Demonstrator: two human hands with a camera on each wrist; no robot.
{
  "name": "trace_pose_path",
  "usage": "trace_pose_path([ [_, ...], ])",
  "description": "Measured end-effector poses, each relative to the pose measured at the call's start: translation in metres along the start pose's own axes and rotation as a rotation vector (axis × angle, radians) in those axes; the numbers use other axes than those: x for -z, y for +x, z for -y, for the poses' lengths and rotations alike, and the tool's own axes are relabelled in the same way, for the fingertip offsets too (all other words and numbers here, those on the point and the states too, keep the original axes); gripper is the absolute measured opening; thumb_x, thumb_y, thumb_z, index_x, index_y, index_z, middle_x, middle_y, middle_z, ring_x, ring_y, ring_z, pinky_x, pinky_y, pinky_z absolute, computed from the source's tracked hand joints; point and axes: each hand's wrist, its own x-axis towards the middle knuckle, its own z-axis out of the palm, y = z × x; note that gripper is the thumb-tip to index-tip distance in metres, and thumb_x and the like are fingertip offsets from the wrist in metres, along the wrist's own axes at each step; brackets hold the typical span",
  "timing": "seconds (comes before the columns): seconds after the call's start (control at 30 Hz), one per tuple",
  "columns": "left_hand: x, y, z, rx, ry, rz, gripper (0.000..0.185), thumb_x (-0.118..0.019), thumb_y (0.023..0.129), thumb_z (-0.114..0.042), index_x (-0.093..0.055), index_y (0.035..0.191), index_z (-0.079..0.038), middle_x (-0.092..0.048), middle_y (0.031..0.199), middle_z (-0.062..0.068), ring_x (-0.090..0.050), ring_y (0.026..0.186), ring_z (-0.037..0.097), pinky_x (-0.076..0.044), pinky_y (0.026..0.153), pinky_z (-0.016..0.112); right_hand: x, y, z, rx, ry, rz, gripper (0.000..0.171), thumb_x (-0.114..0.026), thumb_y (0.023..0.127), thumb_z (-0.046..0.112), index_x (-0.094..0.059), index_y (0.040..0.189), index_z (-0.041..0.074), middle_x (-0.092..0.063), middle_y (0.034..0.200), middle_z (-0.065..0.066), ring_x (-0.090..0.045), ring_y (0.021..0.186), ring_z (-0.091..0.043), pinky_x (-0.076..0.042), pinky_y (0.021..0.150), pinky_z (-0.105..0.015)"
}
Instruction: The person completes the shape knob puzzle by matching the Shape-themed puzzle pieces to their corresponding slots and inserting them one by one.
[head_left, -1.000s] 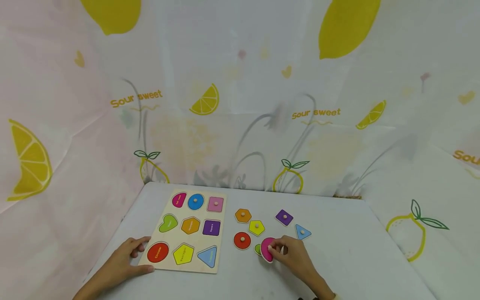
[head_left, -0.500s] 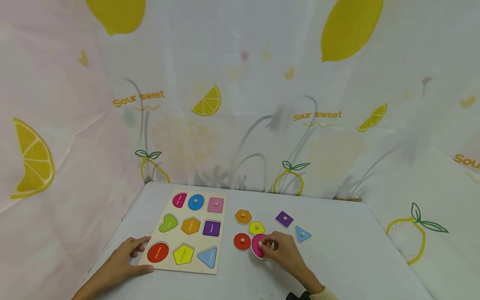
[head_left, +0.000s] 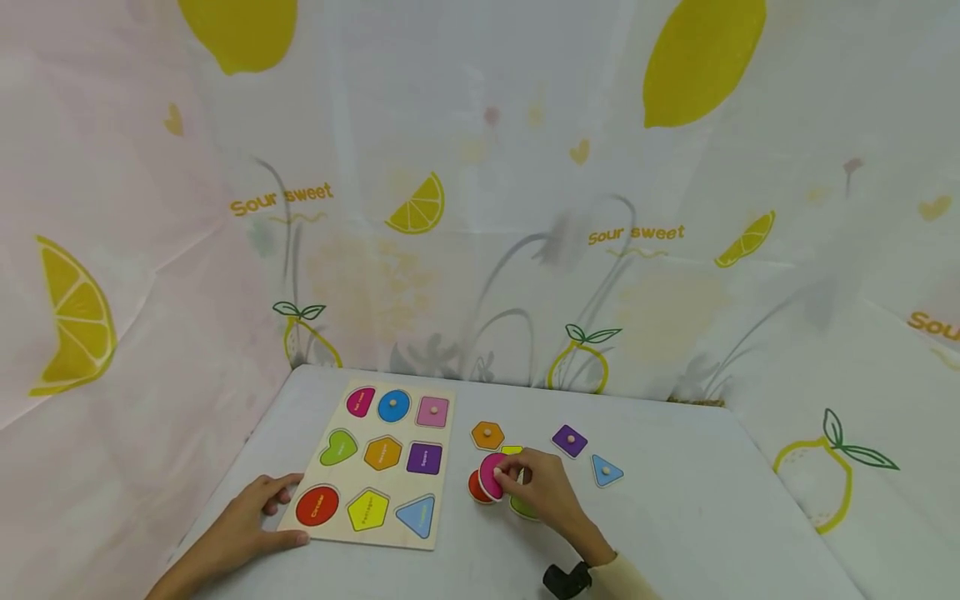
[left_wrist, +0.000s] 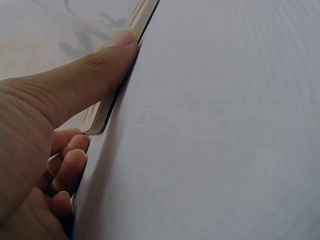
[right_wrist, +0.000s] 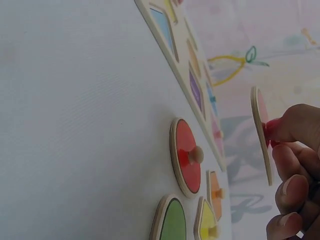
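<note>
Head view: pink piece (head_left: 491,475) now lifted off the worktop (head_left: 675,517), tilted, above the red circle (head_left: 476,487); a second ago lower and further right, near the green piece (head_left: 523,507).
Change: piece carried leftward toward the board (head_left: 375,462); likely bound for a slot there.
Right hand (head_left: 543,487): fingers (right_wrist: 292,125) pinched on the pink piece's knob, clamped tight.
Left hand (head_left: 247,521): unmoved, thumb (left_wrist: 95,70) along the board's near edge, other fingers curled at its left corner, steadying it.
Board contents: nine coloured recesses; blue circle (head_left: 393,406) and pink square (head_left: 432,411) seated, with knobs; the rest look open.
Loose pieces: orange hexagon (head_left: 487,434), purple square (head_left: 570,440), blue triangle (head_left: 606,472), yellow piece mostly hidden behind the hand.
</note>
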Motion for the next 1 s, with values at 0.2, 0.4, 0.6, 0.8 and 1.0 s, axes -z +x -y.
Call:
trace_pose_path([
  [0.2, 0.000, 0.002, 0.001, 0.009, 0.001, 0.002, 0.097, -0.097, 0.065, -0.042, -0.057, 0.140, 0.003, -0.049, 0.098, 0.003, -0.045, 0.091, 0.020, -0.043, 0.072, 0.025, -0.008, 0.014, 0.005, 0.022, 0.004, 0.017, 0.007, -0.081, 0.090, 0.019, -0.076, 0.087, 0.016, -0.055, 0.071, 0.013, -0.048, 0.064, -0.004, -0.046, 0.057, -0.021],
  [0.4, 0.000, 0.002, 0.002, 0.001, 0.010, -0.002, 0.097, -0.096, 0.065, -0.044, -0.056, 0.141, 0.003, -0.049, 0.099, 0.002, -0.044, 0.090, 0.019, -0.041, 0.072, 0.026, -0.017, 0.024, 0.002, 0.038, -0.002, 0.038, 0.007, -0.081, 0.090, 0.020, -0.076, 0.087, 0.015, -0.054, 0.071, 0.013, -0.048, 0.063, -0.004, -0.046, 0.057, -0.020],
  [0.6, 0.001, 0.000, 0.002, -0.021, 0.009, -0.014, 0.095, -0.096, 0.067, -0.044, -0.057, 0.141, 0.001, -0.049, 0.099, 0.001, -0.043, 0.089, 0.017, -0.041, 0.072, 0.026, -0.023, 0.033, 0.002, 0.075, -0.008, 0.037, 0.007, -0.080, 0.091, 0.019, -0.075, 0.087, 0.016, -0.055, 0.070, 0.014, -0.048, 0.063, -0.004, -0.045, 0.056, -0.021],
  [0.8, 0.001, 0.001, -0.001, 0.000, -0.003, 0.000, 0.097, -0.096, 0.066, -0.044, -0.057, 0.141, 0.002, -0.050, 0.099, 0.002, -0.044, 0.091, 0.019, -0.041, 0.071, 0.026, -0.030, 0.044, 0.006, 0.067, -0.009, 0.070, 0.007, -0.079, 0.093, 0.020, -0.076, 0.088, 0.016, -0.055, 0.069, 0.014, -0.047, 0.063, -0.004, -0.043, 0.054, -0.021],
  [1.0, 0.000, 0.000, 0.000, 0.003, -0.003, -0.003, 0.097, -0.097, 0.064, -0.042, -0.057, 0.140, 0.004, -0.049, 0.098, 0.002, -0.044, 0.089, 0.019, -0.040, 0.070, 0.025, -0.039, 0.055, 0.011, 0.096, -0.010, 0.083, 0.007, -0.078, 0.093, 0.021, -0.077, 0.091, 0.015, -0.055, 0.071, 0.014, -0.047, 0.065, -0.003, -0.044, 0.056, -0.020],
])
